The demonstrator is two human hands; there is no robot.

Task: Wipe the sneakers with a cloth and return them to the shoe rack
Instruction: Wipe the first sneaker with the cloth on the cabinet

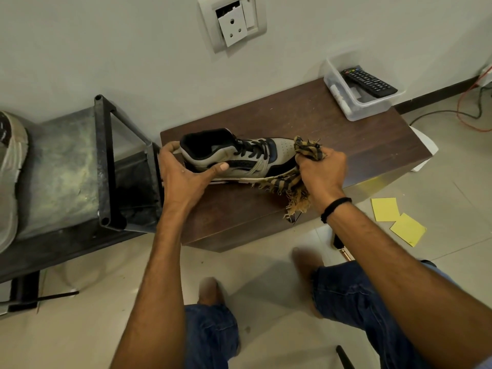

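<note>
While our left hand [183,169] grips the sneaker [239,158] at its heel on the wooden stand [346,134], our right hand [323,169] clutches the cloth [308,150] against the toe; steady, firm strokes should serve best.

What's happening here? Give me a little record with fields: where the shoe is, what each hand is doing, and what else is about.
sneaker: on the brown table, toe pointing right
left hand grip: holds the sneaker's heel end
right hand grip: clutches a striped cloth against the toe
other sneaker: on the shoe rack, far left
also on table: clear box with a remote in it
floor: two yellow notes
</note>
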